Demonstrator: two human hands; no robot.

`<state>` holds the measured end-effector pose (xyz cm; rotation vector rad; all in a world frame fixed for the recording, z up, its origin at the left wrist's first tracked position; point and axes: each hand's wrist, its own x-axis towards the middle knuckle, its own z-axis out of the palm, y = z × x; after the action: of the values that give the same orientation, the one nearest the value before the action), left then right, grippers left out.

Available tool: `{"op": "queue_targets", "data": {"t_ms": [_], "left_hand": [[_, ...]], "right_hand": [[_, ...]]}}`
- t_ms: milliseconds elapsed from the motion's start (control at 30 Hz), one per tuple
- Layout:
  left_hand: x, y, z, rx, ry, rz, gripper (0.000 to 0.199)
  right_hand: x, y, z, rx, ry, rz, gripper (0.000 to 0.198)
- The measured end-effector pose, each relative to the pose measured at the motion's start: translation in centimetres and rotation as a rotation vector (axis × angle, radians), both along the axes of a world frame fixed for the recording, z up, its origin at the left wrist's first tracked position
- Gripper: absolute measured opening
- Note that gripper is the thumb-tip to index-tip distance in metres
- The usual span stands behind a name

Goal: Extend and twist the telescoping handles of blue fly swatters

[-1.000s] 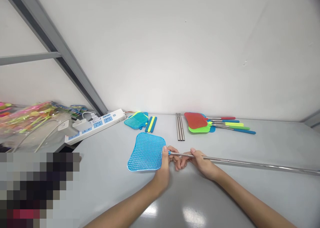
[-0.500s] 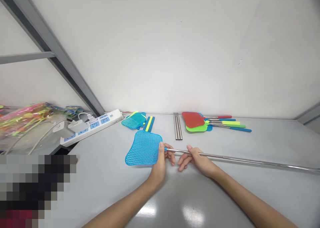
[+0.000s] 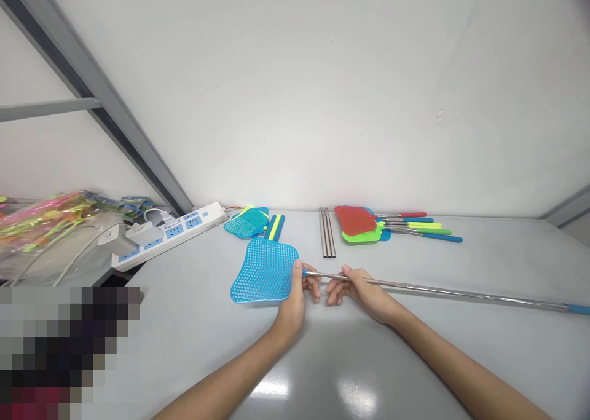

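Observation:
A blue fly swatter (image 3: 265, 272) with a perforated head and a long, extended metal rod lies across both hands. My left hand (image 3: 297, 294) pinches it where the head meets the rod, thumb on top. On the rod, a little to the right, my right hand (image 3: 364, 292) grips with its thumb above and fingers curled below. The rod runs off to the right and ends in a blue handle (image 3: 578, 309), partly cut off by the picture edge.
Behind lie loose swatter heads (image 3: 246, 223), handle sleeves (image 3: 275, 227) and several metal tubes (image 3: 327, 235). Right of them is a pile of swatters with a red one (image 3: 357, 221) on top. A power strip (image 3: 170, 235) and bagged colourful items (image 3: 50, 223) are at left.
The swatter's blue handle has come into view at the right edge, nearer to my hands. Both hands keep nearly the same place and grip.

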<state>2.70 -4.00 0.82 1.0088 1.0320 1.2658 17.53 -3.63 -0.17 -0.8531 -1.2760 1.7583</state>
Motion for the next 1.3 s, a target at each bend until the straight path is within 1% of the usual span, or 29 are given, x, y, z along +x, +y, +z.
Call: {"op": "queue_targets", "data": {"t_ms": [133, 200, 300, 433, 567, 667, 767, 833, 933, 1000, 1133, 1300], "left_hand": [[0.0, -0.1, 0.0, 0.003, 0.017, 0.078, 0.038], [0.0, -0.1, -0.2, 0.004, 0.022, 0.115, 0.037], [0.2, -0.1, -0.5, 0.001, 0.000, 0.132, 0.038], [0.4, 0.0, -0.4, -0.027, -0.098, 0.157, 0.037], [0.5, 0.0, 0.0, -0.069, -0.186, 0.174, 0.037], [0.5, 0.0, 0.1, -0.088, -0.199, 0.180, 0.038], [0.4, 0.1, 0.0, -0.073, -0.187, 0.188, 0.038], [0.3, 0.1, -0.2, -0.051, -0.150, 0.129, 0.039], [0.3, -0.1, -0.4, -0.045, -0.091, -0.068, 0.043], [0.2, -0.2, -0.6, -0.055, -0.081, -0.148, 0.045], [0.1, -0.4, -0.9, -0.053, -0.082, -0.164, 0.044], [0.0, -0.4, -0.9, -0.069, -0.083, -0.183, 0.043]], "right_hand": [[-0.1, 0.0, 0.1, -0.004, 0.000, -0.037, 0.046], [-0.1, 0.0, 0.1, 0.000, 0.001, -0.117, 0.042], [-0.1, 0.0, 0.2, -0.001, 0.019, -0.223, 0.039], [0.1, 0.0, 0.2, -0.001, 0.079, -0.261, 0.038], [0.5, 0.0, 0.0, 0.049, 0.088, -0.329, 0.034], [0.6, 0.0, -0.1, 0.073, 0.092, -0.359, 0.034], [0.4, 0.0, -0.2, 0.047, 0.080, -0.367, 0.038], [0.3, 0.0, -0.2, 0.029, 0.052, -0.362, 0.042], [0.2, 0.0, -0.3, 0.056, 0.014, -0.325, 0.051], [0.2, 0.0, -0.3, 0.092, -0.005, -0.290, 0.055], [0.4, -0.1, -0.4, 0.125, -0.039, -0.224, 0.056], [0.4, -0.1, -0.5, 0.126, -0.058, -0.175, 0.056]]}}
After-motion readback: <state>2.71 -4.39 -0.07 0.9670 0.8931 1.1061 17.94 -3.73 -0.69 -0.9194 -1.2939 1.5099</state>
